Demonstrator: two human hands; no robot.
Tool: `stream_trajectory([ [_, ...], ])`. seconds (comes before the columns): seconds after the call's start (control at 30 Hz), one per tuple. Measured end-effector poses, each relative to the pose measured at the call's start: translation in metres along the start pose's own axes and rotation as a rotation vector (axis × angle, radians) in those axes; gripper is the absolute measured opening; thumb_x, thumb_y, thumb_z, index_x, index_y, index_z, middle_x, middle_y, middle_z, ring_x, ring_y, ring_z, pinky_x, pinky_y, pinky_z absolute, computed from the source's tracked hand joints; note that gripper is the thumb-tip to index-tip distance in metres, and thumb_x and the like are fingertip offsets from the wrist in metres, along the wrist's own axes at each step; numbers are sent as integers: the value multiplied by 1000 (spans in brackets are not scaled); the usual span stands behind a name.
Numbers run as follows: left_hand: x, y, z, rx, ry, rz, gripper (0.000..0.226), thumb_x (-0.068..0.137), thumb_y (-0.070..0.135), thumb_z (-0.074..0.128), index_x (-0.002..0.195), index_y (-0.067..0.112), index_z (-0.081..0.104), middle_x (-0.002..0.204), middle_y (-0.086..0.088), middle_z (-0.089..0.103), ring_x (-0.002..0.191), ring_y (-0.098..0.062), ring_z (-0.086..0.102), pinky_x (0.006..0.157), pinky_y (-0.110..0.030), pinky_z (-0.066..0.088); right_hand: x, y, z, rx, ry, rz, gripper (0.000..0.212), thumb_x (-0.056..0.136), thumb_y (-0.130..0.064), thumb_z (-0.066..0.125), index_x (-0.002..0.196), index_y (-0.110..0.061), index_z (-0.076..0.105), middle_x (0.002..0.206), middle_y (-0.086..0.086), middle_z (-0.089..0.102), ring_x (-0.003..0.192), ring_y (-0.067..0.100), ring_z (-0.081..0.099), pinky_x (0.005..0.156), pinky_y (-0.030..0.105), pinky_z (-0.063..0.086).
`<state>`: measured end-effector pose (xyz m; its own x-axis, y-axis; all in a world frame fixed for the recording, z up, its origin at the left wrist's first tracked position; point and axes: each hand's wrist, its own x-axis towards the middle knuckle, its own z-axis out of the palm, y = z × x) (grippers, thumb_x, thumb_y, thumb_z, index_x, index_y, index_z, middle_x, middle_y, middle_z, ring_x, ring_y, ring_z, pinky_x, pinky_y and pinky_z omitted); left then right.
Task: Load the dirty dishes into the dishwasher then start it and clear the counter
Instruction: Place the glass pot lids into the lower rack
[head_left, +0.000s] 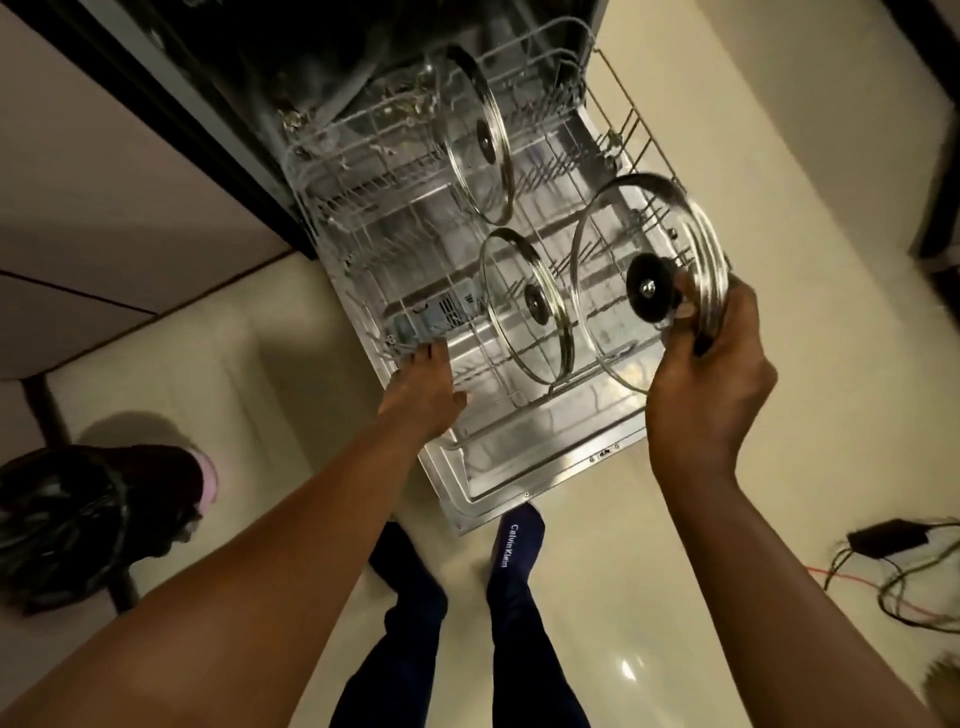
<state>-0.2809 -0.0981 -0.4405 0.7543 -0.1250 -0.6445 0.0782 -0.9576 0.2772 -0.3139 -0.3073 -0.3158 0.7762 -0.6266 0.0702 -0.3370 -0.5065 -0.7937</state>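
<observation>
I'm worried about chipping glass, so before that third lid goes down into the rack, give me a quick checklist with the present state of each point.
1. Grip on the lid in hand: the right hand holds it at the rim and knob. Ok.
2. Rack steadied: the left hand rests on the lower rack front edge. Ok.
3. Gap to the nearest racked lid: the two look apart. Ok.
4. The far lid stands on edge, out of the way. Ok.
5. Free slot under the held lid: hidden by the lid. Cannot tell.
6. Dishwasher door fully down. Ok.
</observation>
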Motion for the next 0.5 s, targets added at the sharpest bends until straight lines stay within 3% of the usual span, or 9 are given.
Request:
stream_trajectory([
  [0.17,44,-1,25,85,25,19,89,87,37,68,148,3,14,154,-19,21,140,-36,24,112,-44,28,15,24,20,14,21,26,24,96,-10,53,119,-11,60,77,-9,53,63,-3,46,61,9,34],
  [0.23,55,-11,33,138,26,12,99,84,43,70,150,1,9,156,-21,14,143,-38,16,117,-45,22,9,21,18,29,49,-23,24,98,-16,52,121,-10,59,77,-11,53,66,-3,51,66,10,43],
  [0.3,64,-23,39,167,-2,-12,111,81,48,71,151,1,-1,159,-23,0,146,-40,4,120,-47,12,-1,15,15,79,40,-79,25,100,-21,51,123,-13,57,83,-5,55,71,8,57,74,32,57],
  [0.37,69,-33,44,157,-24,-20,119,78,51,73,152,1,-6,159,-21,-10,147,-40,0,120,-48,11,-4,11,16,108,16,-119,26,101,-23,51,125,-13,55,92,-4,60,76,14,59,75,46,58],
  [0.4,72,-36,47,149,-15,-10,121,76,52,74,151,2,-7,159,-20,-11,147,-39,0,120,-48,13,-1,13,19,112,18,-134,26,101,-22,51,125,-11,55,92,-5,62,76,9,60,76,43,58],
  [0.5,74,-43,57,110,24,9,125,74,52,76,152,4,-10,160,-15,-17,148,-34,-4,117,-53,18,14,32,38,37,46,-156,26,100,-15,51,124,-6,56,85,-9,63,73,-11,52,70,13,46],
])
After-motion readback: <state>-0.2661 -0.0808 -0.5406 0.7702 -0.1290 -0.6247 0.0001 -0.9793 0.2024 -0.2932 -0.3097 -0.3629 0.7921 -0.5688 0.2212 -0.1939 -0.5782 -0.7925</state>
